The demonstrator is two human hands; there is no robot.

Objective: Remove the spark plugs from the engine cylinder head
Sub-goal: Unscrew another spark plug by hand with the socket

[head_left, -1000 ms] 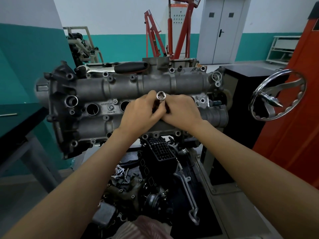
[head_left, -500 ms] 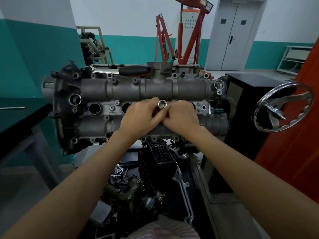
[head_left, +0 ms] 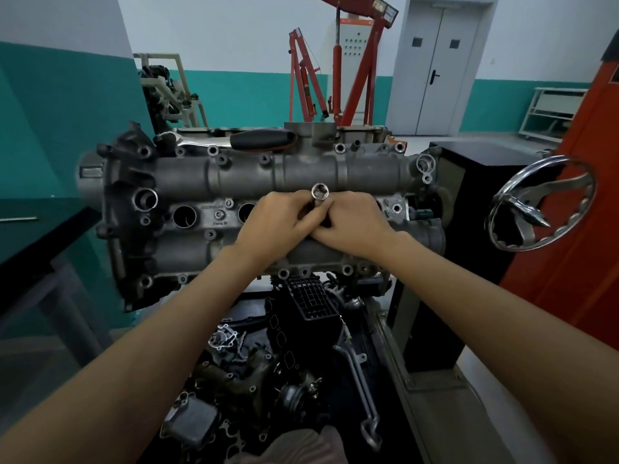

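The grey cylinder head [head_left: 201, 175] is mounted on a stand in front of me, its plug wells facing me. Two open wells [head_left: 184, 216] show at the left. A silver spark plug socket [head_left: 320, 193] sticks out of a well near the middle, its hex opening toward me. My left hand [head_left: 279, 222] grips the socket from the left. My right hand [head_left: 353, 224] grips it from the right, fingers curled against the left hand. No spark plug is visible; the socket's lower part is hidden by my fingers.
A black-handled ratchet [head_left: 264, 139] lies on top of the head. A chrome handwheel [head_left: 539, 205] of the stand sits at the right, by an orange panel [head_left: 586, 202]. Loose engine parts [head_left: 294, 356] fill the tray below. A dark bench [head_left: 30, 236] stands left.
Both hands stay wrapped on the socket at the same well. Only the camera view has shifted, so the engine sits lower in frame.
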